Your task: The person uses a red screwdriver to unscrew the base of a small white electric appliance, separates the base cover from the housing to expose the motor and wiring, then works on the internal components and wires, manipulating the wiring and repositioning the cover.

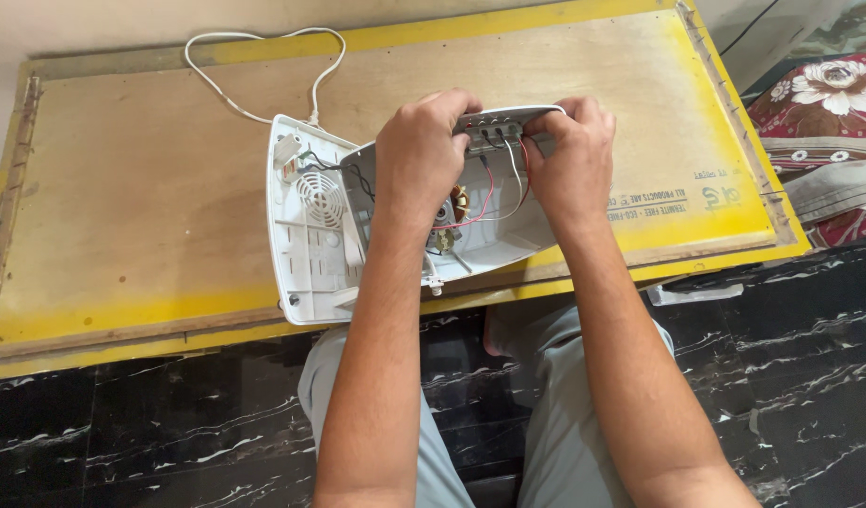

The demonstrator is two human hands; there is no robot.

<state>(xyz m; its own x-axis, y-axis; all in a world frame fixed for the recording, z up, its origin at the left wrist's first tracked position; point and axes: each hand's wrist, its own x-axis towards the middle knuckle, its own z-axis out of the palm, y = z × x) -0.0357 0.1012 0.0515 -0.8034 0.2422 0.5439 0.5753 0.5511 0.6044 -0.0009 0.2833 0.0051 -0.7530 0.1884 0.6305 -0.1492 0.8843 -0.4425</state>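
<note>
While both hands, left (421, 150) and right (569, 155), grip the lid's (494, 221) top edge, steady it; wires (484, 193) beneath should stay slack.

Single view, head-mounted camera. Looks steeply down and forward from above the person's lap, close range. Frame covers the counter (122, 216) across the upper half and dark marble floor (122, 433) below; both forearms enter from the bottom edge.
</note>
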